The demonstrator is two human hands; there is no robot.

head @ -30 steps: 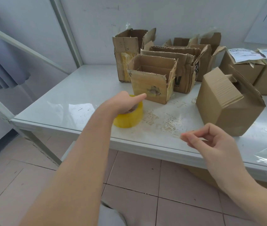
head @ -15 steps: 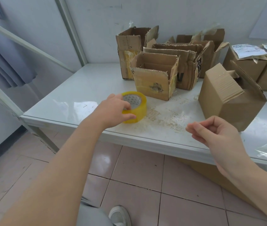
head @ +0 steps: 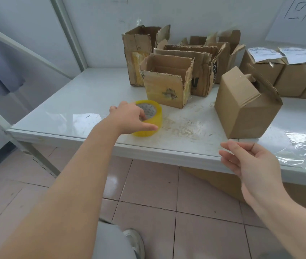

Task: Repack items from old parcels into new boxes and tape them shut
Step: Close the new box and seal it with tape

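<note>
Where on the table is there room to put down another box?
Biggest bare patch: the left of the table, between its edge, the wall and the tall torn box. A smaller one lies between the tape roll and the plain box. The back is crowded with old boxes; clear film covers the right front.

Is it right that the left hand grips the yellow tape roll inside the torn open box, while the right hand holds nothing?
Not quite. The left hand does grip the yellow tape roll, but the roll sits on the white table in front of the torn open box, not inside it. The right hand holds nothing. The head view shows this.
</note>
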